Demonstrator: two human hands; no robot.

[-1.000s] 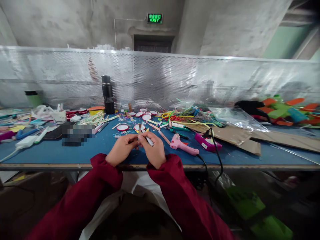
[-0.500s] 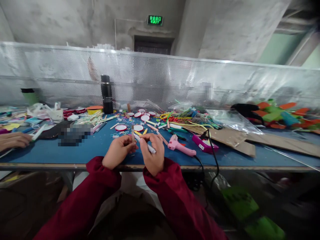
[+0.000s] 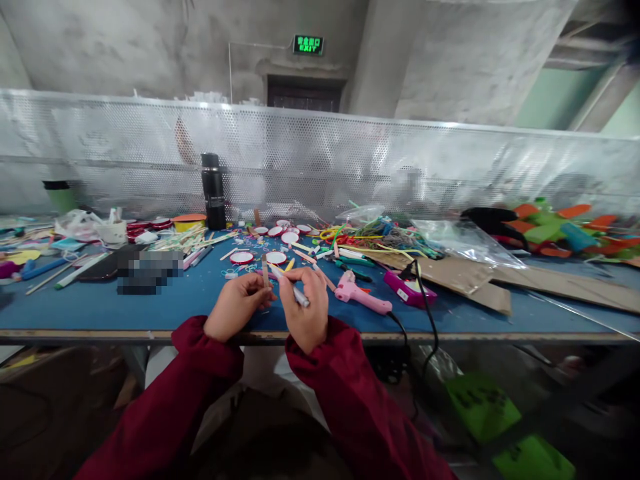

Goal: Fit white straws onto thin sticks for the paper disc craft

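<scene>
My left hand (image 3: 241, 303) is closed, pinching a small flat wooden stick (image 3: 265, 270) held upright near the table's front edge. In my right hand (image 3: 307, 303) is a white marker pen (image 3: 299, 293), its front end pointing toward the stick. Whether the pen tip touches the stick I cannot tell. Just beyond my hands lie red-rimmed white discs (image 3: 276, 258) and small coloured scraps. A pink glue gun (image 3: 363, 293) rests on the table to the right of my right hand.
A black bottle (image 3: 213, 193) stands at the back left. Coloured cords (image 3: 370, 233) are heaped right of centre, beside flat cardboard (image 3: 445, 270). A purple box (image 3: 410, 290) sits behind the glue gun's black cable (image 3: 433, 320). A perforated metal screen (image 3: 310, 157) runs along the back.
The other person's hand at the far left has gone out of view, and a green-tipped white pen lies there. My own hands stay almost in place, still holding the stick and marker.
</scene>
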